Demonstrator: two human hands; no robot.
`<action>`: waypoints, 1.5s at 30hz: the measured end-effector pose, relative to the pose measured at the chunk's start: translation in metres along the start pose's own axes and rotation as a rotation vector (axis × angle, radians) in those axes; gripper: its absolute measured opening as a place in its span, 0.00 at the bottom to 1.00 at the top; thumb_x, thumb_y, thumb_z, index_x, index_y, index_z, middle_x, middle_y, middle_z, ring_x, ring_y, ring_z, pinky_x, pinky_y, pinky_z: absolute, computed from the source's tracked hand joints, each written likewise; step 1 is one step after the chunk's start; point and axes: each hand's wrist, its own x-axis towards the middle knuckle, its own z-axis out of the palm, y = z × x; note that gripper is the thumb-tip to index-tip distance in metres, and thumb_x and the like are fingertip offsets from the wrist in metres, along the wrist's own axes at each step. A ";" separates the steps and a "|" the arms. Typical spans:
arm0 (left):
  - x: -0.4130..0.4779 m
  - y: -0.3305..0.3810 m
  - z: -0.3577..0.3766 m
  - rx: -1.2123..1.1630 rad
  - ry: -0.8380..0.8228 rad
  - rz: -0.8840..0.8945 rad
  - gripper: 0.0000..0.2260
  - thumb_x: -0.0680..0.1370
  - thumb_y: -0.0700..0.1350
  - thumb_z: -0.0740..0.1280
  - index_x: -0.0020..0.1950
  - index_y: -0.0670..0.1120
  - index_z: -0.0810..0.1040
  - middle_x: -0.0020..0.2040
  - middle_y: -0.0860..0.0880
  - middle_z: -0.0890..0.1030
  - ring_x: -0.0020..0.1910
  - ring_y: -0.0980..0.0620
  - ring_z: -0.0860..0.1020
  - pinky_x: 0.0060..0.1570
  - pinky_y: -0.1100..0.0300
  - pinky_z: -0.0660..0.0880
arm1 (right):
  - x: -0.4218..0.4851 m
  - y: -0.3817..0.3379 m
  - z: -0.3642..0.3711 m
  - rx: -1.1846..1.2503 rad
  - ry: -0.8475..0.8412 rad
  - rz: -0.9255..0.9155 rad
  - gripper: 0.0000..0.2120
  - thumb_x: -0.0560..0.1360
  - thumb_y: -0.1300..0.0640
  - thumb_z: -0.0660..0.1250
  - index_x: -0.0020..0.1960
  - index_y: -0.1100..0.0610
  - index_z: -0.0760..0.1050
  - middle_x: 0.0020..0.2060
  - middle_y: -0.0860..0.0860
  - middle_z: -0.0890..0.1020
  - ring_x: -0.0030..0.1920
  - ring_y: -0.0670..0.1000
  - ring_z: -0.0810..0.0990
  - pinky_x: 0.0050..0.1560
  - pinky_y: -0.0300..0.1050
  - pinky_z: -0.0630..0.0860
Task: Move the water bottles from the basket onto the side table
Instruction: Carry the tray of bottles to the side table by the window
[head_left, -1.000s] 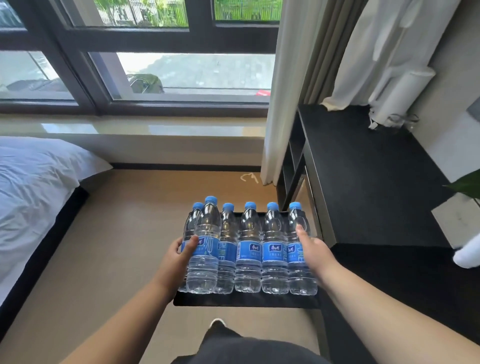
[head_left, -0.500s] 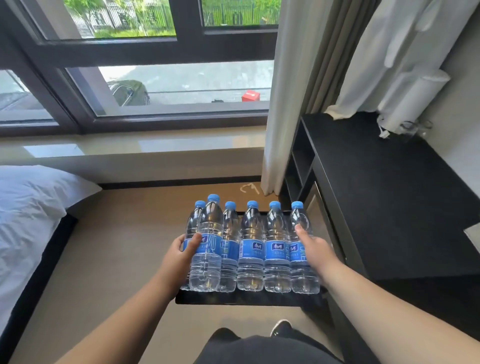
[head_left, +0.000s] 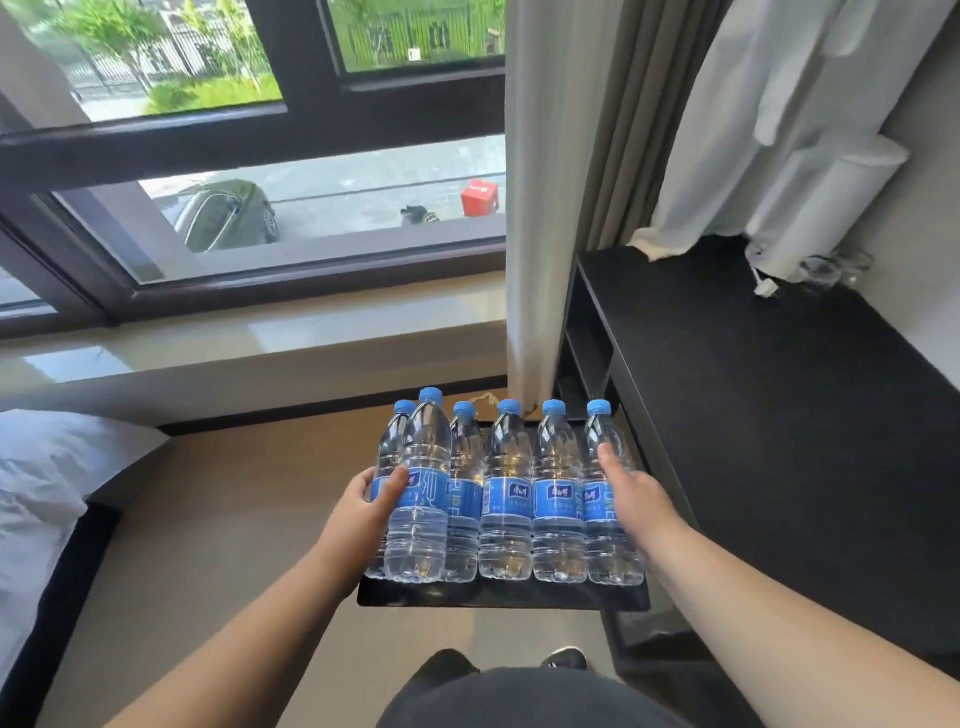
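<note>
Several clear water bottles (head_left: 506, 493) with blue caps and blue labels stand upright in a row on a flat black basket (head_left: 498, 595), held in the air in front of me. My left hand (head_left: 366, 506) grips the leftmost bottles, thumb across a label. Against the rightmost bottle (head_left: 602, 499) presses my right hand (head_left: 631, 496), fingers along its side. The black side table (head_left: 769, 395) stands just to the right of the basket, its top bare where I see it.
A bed with white bedding (head_left: 47, 499) lies at the left. A window ledge (head_left: 249, 338) runs across the back, with a grey curtain (head_left: 566, 197) hanging beside the table. White cloth and a glass (head_left: 821, 270) sit at the table's far end. My shoes show below.
The view has tilted up and shifted closer to the window and table. The bottles, basket and both hands keep the same hold.
</note>
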 end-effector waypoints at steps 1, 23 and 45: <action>0.010 0.008 0.007 -0.001 -0.017 -0.002 0.40 0.70 0.68 0.71 0.75 0.47 0.68 0.59 0.44 0.84 0.52 0.46 0.87 0.57 0.42 0.82 | 0.007 -0.006 -0.006 0.007 0.016 -0.006 0.29 0.77 0.28 0.62 0.50 0.54 0.79 0.31 0.43 0.86 0.30 0.41 0.85 0.28 0.39 0.76; 0.146 0.095 0.181 0.097 -0.374 -0.047 0.30 0.71 0.66 0.70 0.67 0.49 0.77 0.55 0.46 0.87 0.52 0.43 0.87 0.52 0.48 0.82 | 0.075 -0.023 -0.138 0.292 0.270 0.110 0.31 0.74 0.28 0.66 0.56 0.56 0.83 0.50 0.55 0.87 0.52 0.58 0.86 0.62 0.61 0.80; 0.295 0.201 0.370 0.411 -0.901 -0.060 0.29 0.70 0.64 0.72 0.66 0.51 0.76 0.54 0.44 0.87 0.52 0.42 0.87 0.59 0.41 0.81 | 0.110 -0.018 -0.183 0.665 0.721 0.335 0.44 0.68 0.23 0.66 0.65 0.59 0.77 0.57 0.58 0.84 0.57 0.59 0.84 0.64 0.60 0.78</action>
